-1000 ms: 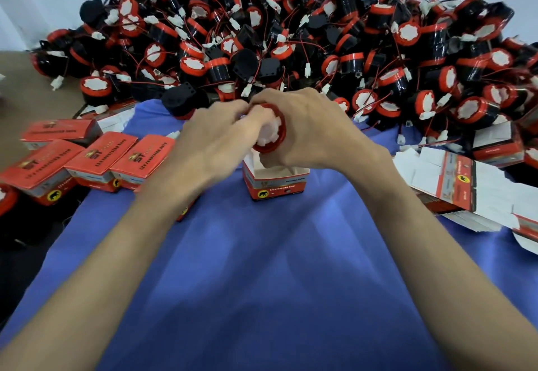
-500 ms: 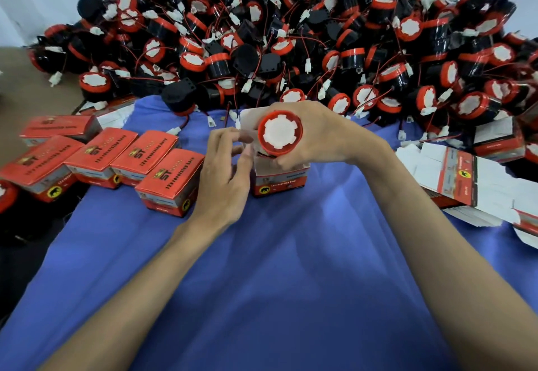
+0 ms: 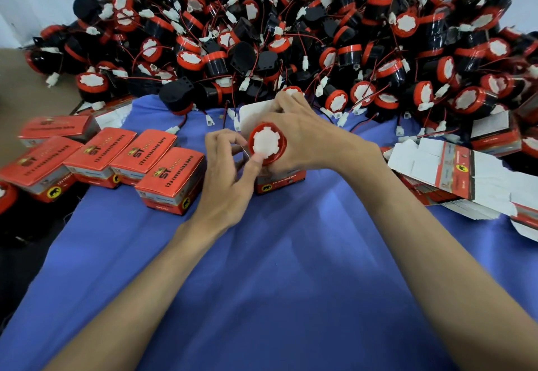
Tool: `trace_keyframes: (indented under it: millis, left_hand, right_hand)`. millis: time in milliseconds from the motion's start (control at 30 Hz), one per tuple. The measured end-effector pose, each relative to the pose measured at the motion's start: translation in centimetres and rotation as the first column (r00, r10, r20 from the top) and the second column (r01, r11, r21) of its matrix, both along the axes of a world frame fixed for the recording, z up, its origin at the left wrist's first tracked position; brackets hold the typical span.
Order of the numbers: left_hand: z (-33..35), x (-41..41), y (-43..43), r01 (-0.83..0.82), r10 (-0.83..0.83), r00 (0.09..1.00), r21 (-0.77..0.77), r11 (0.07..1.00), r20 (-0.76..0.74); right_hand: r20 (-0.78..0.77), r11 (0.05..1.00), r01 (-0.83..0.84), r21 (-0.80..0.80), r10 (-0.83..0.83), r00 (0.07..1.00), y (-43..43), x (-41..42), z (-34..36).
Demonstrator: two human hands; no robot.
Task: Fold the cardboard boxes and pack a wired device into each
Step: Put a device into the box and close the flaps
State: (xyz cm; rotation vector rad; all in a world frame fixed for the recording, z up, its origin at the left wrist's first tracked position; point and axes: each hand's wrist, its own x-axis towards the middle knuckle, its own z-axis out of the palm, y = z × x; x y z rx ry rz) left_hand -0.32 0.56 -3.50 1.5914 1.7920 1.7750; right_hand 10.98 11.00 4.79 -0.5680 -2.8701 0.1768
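Currently, the right hand (image 3: 317,140) grips one device (image 3: 267,144), its fingers curled round the body, with the red rim and white face turned towards the camera. The device is held directly above the open box (image 3: 279,186), which stands near the middle of the blue cloth (image 3: 262,283). The box's white flap (image 3: 254,113) stands up behind the hand.

The left hand (image 3: 230,175) is just beside the device. Its thumb tip touches the lower rim and its fingers are curled. A thin wire (image 3: 246,152) shows between thumb and fingers; whether it is pinched cannot be told.

Closed boxes (image 3: 171,178) sit in a row along the left edge of the cloth. Each red lid reads "ST" and "12v reversing horn", and a round yellow badge with a black animal marks the front. Flat boxes (image 3: 454,175) with the same badge are stacked at the right edge. A pile of devices (image 3: 291,36) with red wires and white plugs covers the far edge.
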Motion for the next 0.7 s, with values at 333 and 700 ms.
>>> trace_keyframes:
  millis: [333, 700]
  left_hand:
    - [0.19, 0.03, 0.09, 0.1, -0.085, 0.99, -0.124, 0.987, 0.115]
    - [0.36, -0.11, -0.01, 0.056, -0.047, 0.993, -0.082, 0.995, 0.112]
  right_hand:
    - [0.088, 0.994, 0.052, 0.101, -0.061, 0.994, 0.15, -0.16, 0.26]
    - [0.166, 0.999, -0.034, -0.001, 0.033, 0.986, -0.24, -0.21, 0.9]
